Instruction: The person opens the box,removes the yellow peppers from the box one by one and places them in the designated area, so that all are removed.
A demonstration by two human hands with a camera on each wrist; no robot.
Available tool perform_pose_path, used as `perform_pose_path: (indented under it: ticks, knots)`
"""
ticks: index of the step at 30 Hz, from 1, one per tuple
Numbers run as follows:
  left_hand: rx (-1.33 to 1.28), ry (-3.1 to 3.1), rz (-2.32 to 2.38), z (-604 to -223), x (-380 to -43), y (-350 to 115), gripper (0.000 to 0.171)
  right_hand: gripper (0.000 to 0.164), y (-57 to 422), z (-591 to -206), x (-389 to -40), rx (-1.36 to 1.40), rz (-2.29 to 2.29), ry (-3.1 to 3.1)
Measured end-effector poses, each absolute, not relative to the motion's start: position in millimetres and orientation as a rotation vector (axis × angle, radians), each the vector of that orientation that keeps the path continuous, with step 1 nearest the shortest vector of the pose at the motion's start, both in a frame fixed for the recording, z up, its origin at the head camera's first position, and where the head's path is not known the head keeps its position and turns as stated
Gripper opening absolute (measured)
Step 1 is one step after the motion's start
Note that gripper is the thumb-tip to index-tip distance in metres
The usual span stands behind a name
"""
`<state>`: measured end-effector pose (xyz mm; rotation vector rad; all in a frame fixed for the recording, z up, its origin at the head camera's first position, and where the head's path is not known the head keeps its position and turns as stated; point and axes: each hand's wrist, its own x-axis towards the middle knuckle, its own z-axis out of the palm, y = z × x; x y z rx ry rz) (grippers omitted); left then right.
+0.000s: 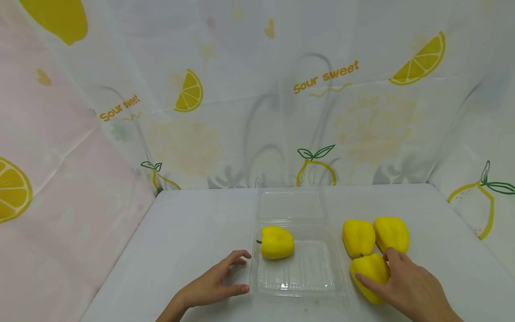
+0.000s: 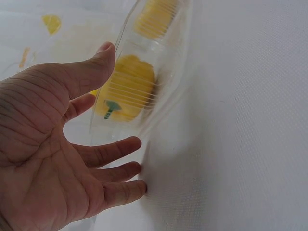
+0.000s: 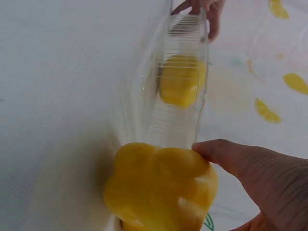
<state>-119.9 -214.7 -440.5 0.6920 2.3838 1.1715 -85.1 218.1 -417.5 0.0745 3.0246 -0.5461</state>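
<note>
A clear plastic clamshell box [image 1: 318, 290] lies with its lid folded back on the table. Inside its left part rests a yellow bell pepper [image 1: 277, 243], green stem to the left. My left hand [image 1: 217, 281] is beside the box's left wall, thumb and fingers spread apart, holding nothing; the left wrist view shows its palm [image 2: 48, 163]. On the right, my right hand [image 1: 414, 286] grips another yellow bell pepper [image 1: 370, 273], thumb on the near side and fingers on the far side. In the right wrist view its thumb [image 3: 226, 151] presses the edge of this pepper [image 3: 161, 187].
Behind the held pepper, two more yellow bell peppers [image 1: 359, 238] sit side by side, right of the box. The box's lid [image 1: 291, 205] extends toward the back of the white table [image 1: 193, 223]. A lemon-print curtain [image 1: 249, 89] stands behind and on both sides.
</note>
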Motion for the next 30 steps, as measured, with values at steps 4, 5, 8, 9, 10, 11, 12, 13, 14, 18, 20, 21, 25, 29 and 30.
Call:
perform_pose_path:
  ticks: [4, 5, 8, 9, 10, 11, 12, 13, 14, 18, 20, 21, 25, 29, 30]
  knots:
    - [0.689, 2.383, 1.171, -440, -120, -215, 0.059, 0.079, 218, -420, -83, 0.044, -0.588, 3.076]
    - [0.691, 2.383, 1.172, -440, -120, -215, 0.059, 0.078, 217, -420, -83, 0.040, -0.596, 3.080]
    - [0.690, 2.380, 1.175, -441, -120, -215, 0.060, 0.075, 218, -420, -84, 0.034, -0.614, 3.081]
    - [0.690, 2.379, 1.175, -441, -120, -215, 0.060, 0.074, 218, -421, -84, 0.034, -0.617, 3.082]
    - [0.690, 2.380, 1.174, -441, -120, -215, 0.060, 0.074, 218, -421, -84, 0.034, -0.620, 3.083]
    - [0.690, 2.382, 1.172, -442, -120, -215, 0.060, 0.074, 218, -421, -84, 0.038, -0.621, 3.084]
    - [0.690, 2.382, 1.173, -442, -120, -215, 0.060, 0.075, 217, -421, -84, 0.042, -0.620, 3.085]
    - [0.690, 2.383, 1.172, -442, -120, -215, 0.060, 0.076, 217, -421, -84, 0.049, -0.619, 3.084]
    - [0.690, 2.383, 1.173, -441, -120, -215, 0.060, 0.077, 217, -421, -84, 0.054, -0.618, 3.081]
    - [0.688, 2.380, 1.178, -441, -120, -214, 0.060, 0.082, 216, -420, -86, 0.076, -0.609, 3.065]
    - [0.685, 2.377, 1.179, -441, -120, -214, 0.060, 0.084, 216, -420, -87, 0.074, -0.610, 3.053]
    - [0.682, 2.376, 1.179, -441, -120, -214, 0.059, 0.086, 216, -420, -87, 0.075, -0.609, 3.045]
    - [0.676, 2.374, 1.176, -440, -119, -214, 0.059, 0.096, 217, -420, -91, 0.066, -0.590, 3.014]
    - [0.676, 2.380, 1.172, -439, -118, -214, 0.059, 0.106, 218, -419, -93, 0.057, -0.568, 3.002]
    - [0.675, 2.381, 1.171, -439, -118, -214, 0.059, 0.108, 218, -419, -93, 0.055, -0.568, 3.001]
